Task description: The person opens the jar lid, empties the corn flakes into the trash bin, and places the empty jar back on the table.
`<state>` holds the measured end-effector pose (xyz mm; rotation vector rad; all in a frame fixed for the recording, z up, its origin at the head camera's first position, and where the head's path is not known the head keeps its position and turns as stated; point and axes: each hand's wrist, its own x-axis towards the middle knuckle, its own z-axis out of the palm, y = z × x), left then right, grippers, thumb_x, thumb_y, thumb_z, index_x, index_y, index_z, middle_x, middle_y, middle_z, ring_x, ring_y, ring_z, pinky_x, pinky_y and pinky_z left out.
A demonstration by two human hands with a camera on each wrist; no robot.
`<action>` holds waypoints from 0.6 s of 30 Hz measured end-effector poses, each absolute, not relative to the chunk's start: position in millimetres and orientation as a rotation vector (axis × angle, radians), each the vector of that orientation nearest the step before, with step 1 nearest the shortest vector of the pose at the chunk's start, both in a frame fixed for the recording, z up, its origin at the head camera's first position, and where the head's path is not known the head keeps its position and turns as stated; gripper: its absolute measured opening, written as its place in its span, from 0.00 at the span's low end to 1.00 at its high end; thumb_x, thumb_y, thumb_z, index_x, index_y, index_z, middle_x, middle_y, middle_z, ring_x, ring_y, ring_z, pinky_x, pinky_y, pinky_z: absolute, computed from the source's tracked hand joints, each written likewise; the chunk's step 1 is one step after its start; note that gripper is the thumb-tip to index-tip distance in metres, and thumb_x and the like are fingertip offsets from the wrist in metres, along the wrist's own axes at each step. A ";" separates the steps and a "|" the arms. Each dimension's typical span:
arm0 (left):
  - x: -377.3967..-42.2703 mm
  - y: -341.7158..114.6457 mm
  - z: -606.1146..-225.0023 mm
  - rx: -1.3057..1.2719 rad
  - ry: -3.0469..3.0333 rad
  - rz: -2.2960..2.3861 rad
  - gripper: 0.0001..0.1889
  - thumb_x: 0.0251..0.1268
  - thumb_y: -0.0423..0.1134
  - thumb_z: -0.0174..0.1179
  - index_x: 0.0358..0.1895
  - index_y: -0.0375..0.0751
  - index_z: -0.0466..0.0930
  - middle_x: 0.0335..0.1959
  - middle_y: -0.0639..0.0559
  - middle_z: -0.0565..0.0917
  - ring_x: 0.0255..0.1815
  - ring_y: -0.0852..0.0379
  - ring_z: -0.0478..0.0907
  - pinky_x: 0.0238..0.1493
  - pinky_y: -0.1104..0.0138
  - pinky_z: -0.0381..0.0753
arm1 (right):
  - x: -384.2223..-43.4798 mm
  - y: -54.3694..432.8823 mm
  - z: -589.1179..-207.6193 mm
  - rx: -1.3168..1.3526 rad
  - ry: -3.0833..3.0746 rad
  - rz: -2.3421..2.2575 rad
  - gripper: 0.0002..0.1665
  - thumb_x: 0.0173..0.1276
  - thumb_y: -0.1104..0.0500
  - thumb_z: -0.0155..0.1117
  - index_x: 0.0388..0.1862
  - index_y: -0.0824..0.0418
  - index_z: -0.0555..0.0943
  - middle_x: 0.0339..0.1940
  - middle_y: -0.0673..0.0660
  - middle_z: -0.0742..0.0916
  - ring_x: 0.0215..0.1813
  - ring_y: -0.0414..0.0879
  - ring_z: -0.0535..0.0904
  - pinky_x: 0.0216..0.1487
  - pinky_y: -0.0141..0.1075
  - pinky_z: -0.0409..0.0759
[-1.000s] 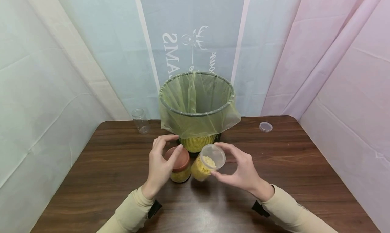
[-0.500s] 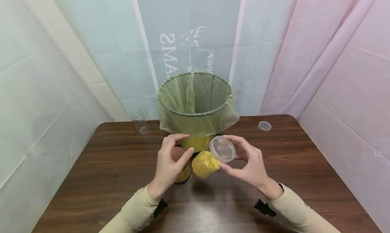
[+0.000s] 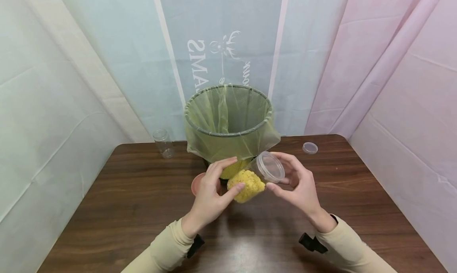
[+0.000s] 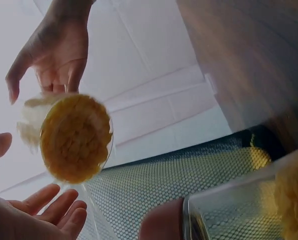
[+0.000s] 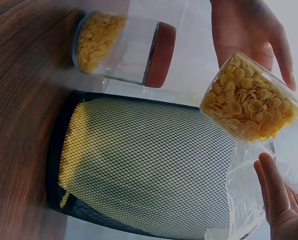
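My right hand (image 3: 298,187) holds a clear jar of corn flakes (image 3: 246,185) by its lidded end, thumb below and fingers above. The jar is tilted, its translucent lid (image 3: 270,166) up to the right and the flakes settled toward its base. My left hand (image 3: 212,197) curves around the base end, thumb and fingers apart; in the left wrist view a gap shows between its fingertips (image 4: 54,200) and the jar. Behind the left hand stands a second jar of flakes with a red-brown lid (image 5: 160,55), partly hidden in the head view.
A mesh waste bin (image 3: 228,135) lined with a yellow-green bag stands just beyond the hands. A clear jar (image 3: 164,144) without a lid sits at the back left of the wooden table (image 3: 125,209). A loose clear lid (image 3: 310,148) lies at the back right.
The right hand has moved up and right with the jar, which has tilted further, lid end to the right. My left hand has shifted right toward the jar's base, covering more of the red-brown-lidded jar.
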<state>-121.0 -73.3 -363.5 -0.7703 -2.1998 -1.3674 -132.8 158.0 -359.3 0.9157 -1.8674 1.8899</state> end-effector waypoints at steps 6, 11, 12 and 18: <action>-119.1 -67.4 -363.8 -0.796 -2.232 -1.337 0.33 0.53 0.45 0.70 0.63 0.45 0.70 0.63 0.53 0.73 0.65 0.56 0.67 0.64 0.61 0.68 | -133.3 159.4 -356.6 0.855 -1.878 2.014 0.37 0.50 0.80 0.64 0.62 0.75 0.67 0.56 0.57 0.81 0.51 0.41 0.80 0.39 0.31 0.83; -116.7 -63.5 -363.9 -0.791 -2.290 -1.324 0.37 0.50 0.49 0.72 0.65 0.48 0.68 0.62 0.55 0.73 0.63 0.57 0.68 0.60 0.61 0.71 | -135.0 159.6 -356.3 0.932 -1.814 2.140 0.35 0.55 0.79 0.60 0.63 0.77 0.64 0.56 0.59 0.80 0.52 0.49 0.82 0.40 0.34 0.84; -116.7 -62.7 -364.2 -0.792 -2.298 -1.316 0.38 0.49 0.49 0.72 0.65 0.48 0.67 0.62 0.55 0.73 0.62 0.57 0.69 0.59 0.61 0.72 | -135.3 159.5 -356.2 0.954 -1.797 2.163 0.34 0.56 0.79 0.60 0.63 0.78 0.63 0.56 0.60 0.80 0.51 0.51 0.83 0.40 0.36 0.84; -117.2 -59.4 -366.3 -0.797 -2.324 -1.283 0.41 0.45 0.50 0.74 0.65 0.49 0.66 0.58 0.53 0.75 0.56 0.58 0.72 0.54 0.63 0.75 | -134.9 157.4 -355.1 0.950 -1.835 2.229 0.33 0.58 0.76 0.60 0.63 0.75 0.64 0.55 0.57 0.81 0.51 0.50 0.84 0.40 0.39 0.84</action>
